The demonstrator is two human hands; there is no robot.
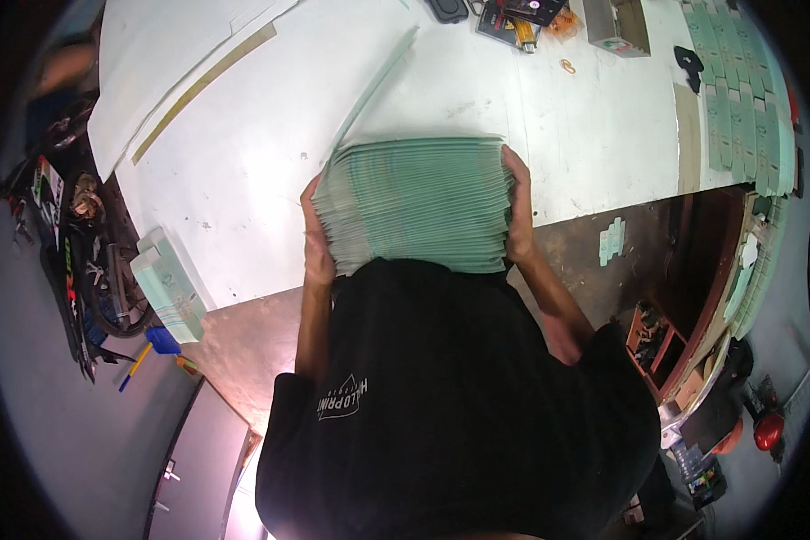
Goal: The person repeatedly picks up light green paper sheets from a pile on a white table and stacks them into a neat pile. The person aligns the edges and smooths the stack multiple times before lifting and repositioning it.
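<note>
I log remotely: 1 white-topped table (225,180); mottled brown floor (252,342) below; grey walls (27,360), left and right; 1 grey door (198,450), lower left, bright light (243,517) beside it.

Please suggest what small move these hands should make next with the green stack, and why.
Probably press the left hand and right hand gently inward: they bracket the green stack, its side edges look uneven, and one green strip slants away near its far left corner.
</note>
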